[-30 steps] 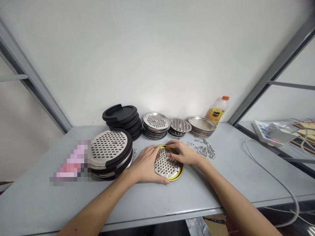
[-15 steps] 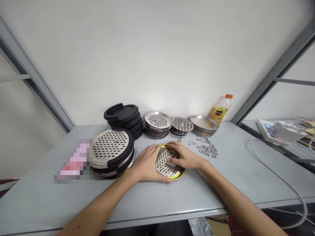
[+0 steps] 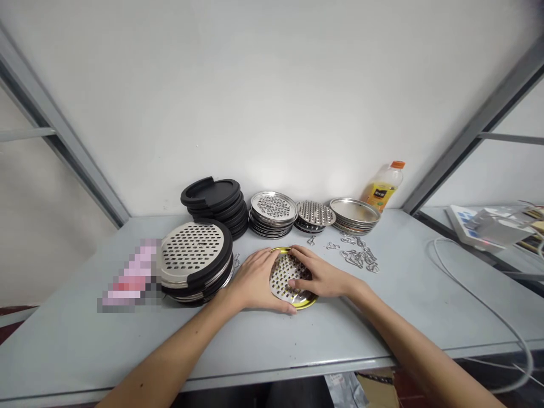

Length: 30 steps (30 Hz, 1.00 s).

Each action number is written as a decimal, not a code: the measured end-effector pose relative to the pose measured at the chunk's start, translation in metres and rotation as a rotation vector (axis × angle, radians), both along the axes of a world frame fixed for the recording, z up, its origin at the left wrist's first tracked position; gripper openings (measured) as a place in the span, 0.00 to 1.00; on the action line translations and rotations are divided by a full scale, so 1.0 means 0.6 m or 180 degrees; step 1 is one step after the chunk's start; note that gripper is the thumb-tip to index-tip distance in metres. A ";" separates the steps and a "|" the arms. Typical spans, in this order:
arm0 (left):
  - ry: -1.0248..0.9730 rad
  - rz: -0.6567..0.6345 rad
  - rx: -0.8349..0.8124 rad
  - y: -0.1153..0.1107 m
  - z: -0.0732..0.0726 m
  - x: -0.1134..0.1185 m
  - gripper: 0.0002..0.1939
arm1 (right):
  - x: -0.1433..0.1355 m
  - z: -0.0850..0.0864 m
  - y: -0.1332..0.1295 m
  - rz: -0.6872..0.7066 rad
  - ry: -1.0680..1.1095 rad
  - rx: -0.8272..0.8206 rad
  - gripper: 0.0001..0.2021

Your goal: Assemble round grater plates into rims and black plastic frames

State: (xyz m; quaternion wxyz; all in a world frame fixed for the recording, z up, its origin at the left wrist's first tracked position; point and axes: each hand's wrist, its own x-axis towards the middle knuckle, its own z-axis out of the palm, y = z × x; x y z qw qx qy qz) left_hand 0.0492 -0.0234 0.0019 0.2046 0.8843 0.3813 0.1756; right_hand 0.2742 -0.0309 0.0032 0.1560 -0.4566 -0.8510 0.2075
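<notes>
A round metal grater disc lies in a yellow-rimmed round dish on the grey table, in front of me. My left hand curves round the left side of the dish, its thumb along the near rim. From the right, my right hand grips the dish, with fingers over the far right edge and the thumb on the perforated disc. To the left stands a stack of black holders with grater discs. Metal clips lie loose to the right of my hands.
Along the wall stand black holders, grater discs, smaller perforated discs and plain metal dishes. Behind these is an orange-capped bottle. A white cable and a power strip are at the right; a blurred pink item lies left.
The camera view has shifted slightly. My right thumb and fingers have moved a little on the disc; both hands remain round the dish.
</notes>
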 end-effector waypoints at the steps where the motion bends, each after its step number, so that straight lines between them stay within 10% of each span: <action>1: 0.0004 0.0004 0.0000 0.000 -0.001 0.000 0.64 | 0.000 0.001 0.000 0.0014 -0.0028 0.0005 0.40; 15: -0.0077 -0.0139 0.0067 0.003 0.001 0.001 0.61 | 0.001 0.006 0.011 -0.0068 0.0241 0.0526 0.22; 22: 0.0074 -0.0111 -0.0032 0.000 -0.001 0.000 0.61 | 0.070 -0.025 0.059 -0.1265 0.0059 0.1106 0.18; 30: 0.0081 -0.0188 -0.0092 -0.002 0.005 -0.003 0.62 | 0.078 -0.035 0.064 -0.1248 -0.0658 0.1181 0.16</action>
